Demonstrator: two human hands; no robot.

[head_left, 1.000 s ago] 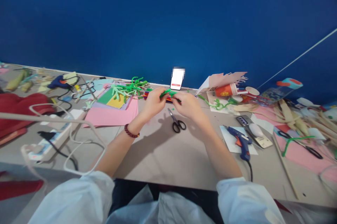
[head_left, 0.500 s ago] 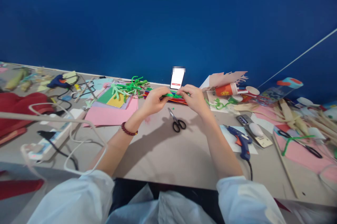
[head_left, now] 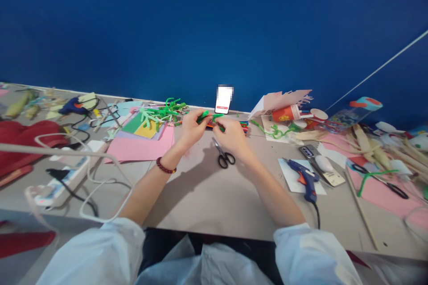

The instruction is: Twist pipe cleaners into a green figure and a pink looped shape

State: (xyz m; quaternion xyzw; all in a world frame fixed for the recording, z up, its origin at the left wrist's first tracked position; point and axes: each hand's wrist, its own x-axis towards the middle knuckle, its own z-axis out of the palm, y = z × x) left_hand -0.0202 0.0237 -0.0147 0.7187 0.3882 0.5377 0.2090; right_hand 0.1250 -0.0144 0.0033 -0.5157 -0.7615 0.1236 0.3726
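Note:
A short green pipe cleaner [head_left: 218,116] shows between my two hands, which are close together above the far side of the table. My left hand [head_left: 194,128] is closed, pinching green pipe cleaner at its fingertips. Facing it, my right hand [head_left: 232,133] is closed too, with a green end at its thumb and finger. The fingers partly hide how the green pieces join. Behind the hands lie multicoloured pipe cleaners [head_left: 245,127]. Black-handled scissors [head_left: 224,155] rest below, nearer me. A pile of bent green pipe cleaners [head_left: 170,109] lies left of my left hand.
A lit phone [head_left: 224,100] leans on the blue wall. Coloured paper [head_left: 140,146] and a power strip [head_left: 73,173] with loose cables are left. Rightward are a blue glue gun [head_left: 305,178], another phone [head_left: 309,153], a red paper cup [head_left: 286,114] and a wooden stick [head_left: 361,211].
My right hand first drew up and a little right, then came back down and left. My left hand has tilted up slightly, with green pipe cleaner showing above its fingers.

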